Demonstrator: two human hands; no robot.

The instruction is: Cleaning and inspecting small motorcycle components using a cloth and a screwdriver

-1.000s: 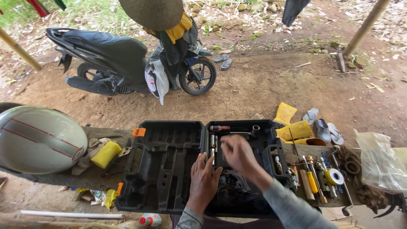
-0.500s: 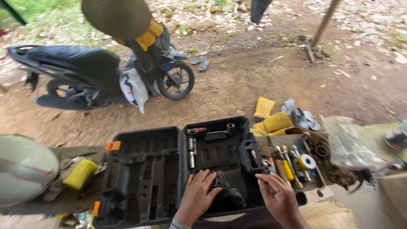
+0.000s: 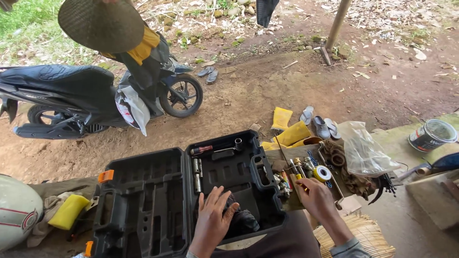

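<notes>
Inside the open black tool case [image 3: 143,205], left hand [image 3: 213,220] spread flat; right hand [image 3: 313,196] over cluttered tools [image 3: 306,172], grip unclear.

Matt black moulded plastic tool case [image 3: 143,205] with orange plastic latches [image 3: 105,176]; bright metal sockets [image 3: 197,175] inside. Glossy yellow rubber boots [image 3: 287,129]. Crinkled clear plastic bag [image 3: 363,153]. Shiny metal tin [image 3: 431,135]. Woven straw mat [image 3: 368,234]. Glossy white helmet [image 3: 16,210]. Rough bare earth ground [image 3: 248,95].
</notes>
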